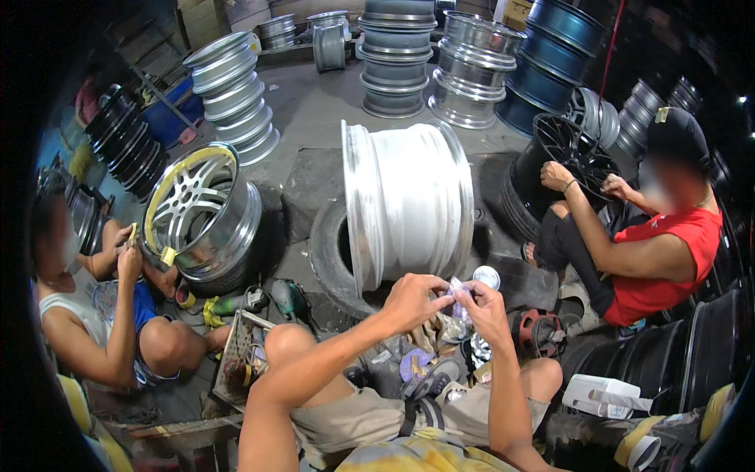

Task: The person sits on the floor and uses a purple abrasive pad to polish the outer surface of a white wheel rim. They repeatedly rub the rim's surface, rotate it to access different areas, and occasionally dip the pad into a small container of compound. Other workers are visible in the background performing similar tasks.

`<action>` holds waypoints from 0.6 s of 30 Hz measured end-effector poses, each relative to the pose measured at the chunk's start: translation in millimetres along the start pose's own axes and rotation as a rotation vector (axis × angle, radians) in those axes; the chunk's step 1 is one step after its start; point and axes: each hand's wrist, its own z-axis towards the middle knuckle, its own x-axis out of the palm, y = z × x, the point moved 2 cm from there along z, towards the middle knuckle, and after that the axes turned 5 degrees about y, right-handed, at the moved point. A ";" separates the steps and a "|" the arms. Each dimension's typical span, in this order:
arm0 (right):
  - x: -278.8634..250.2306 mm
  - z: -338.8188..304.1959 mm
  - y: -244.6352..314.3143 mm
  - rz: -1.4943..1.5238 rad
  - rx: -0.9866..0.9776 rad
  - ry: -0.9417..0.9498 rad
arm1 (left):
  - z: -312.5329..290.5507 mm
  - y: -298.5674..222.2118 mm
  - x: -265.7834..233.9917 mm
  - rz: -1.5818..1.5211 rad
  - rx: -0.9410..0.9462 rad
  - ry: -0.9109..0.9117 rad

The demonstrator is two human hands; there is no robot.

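A small crumpled piece of clear, purplish plastic (456, 305) is pinched between my two hands, above my knees. My left hand (415, 302) grips it from the left with thumb and fingertips. From the other side, the fingers of my right hand (484, 311) close on it. What the plastic contains, if anything, cannot be made out. Just beyond my hands a large silver wheel rim (417, 200) stands on its edge, leaning on a black tire (326, 240). Beside my right hand sits a round white-topped can (487, 277).
Power tools (291, 299) and a wooden crate (236, 346) lie left of my knees. A co-worker on the left sits by a taped rim (193, 193); another, in red, handles a black rim (578, 153). Rim stacks (395, 59) stand behind. A white box (602, 393) lies at right.
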 end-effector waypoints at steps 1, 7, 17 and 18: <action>2.0 1.6 -4.1 0.101 -0.018 -0.014 | 2.3 1.2 -3.4 -0.079 -0.063 0.050; -4.3 9.7 -17.5 0.224 -0.191 -0.157 | 12.5 10.9 -18.5 -0.275 -0.034 -0.037; 19.9 16.5 -11.6 -0.189 -0.416 -0.300 | 18.3 34.3 -9.6 -0.378 -0.171 0.117; 23.2 25.3 -44.5 -0.142 -0.337 -0.255 | 21.2 42.8 -2.5 -0.316 -0.189 0.130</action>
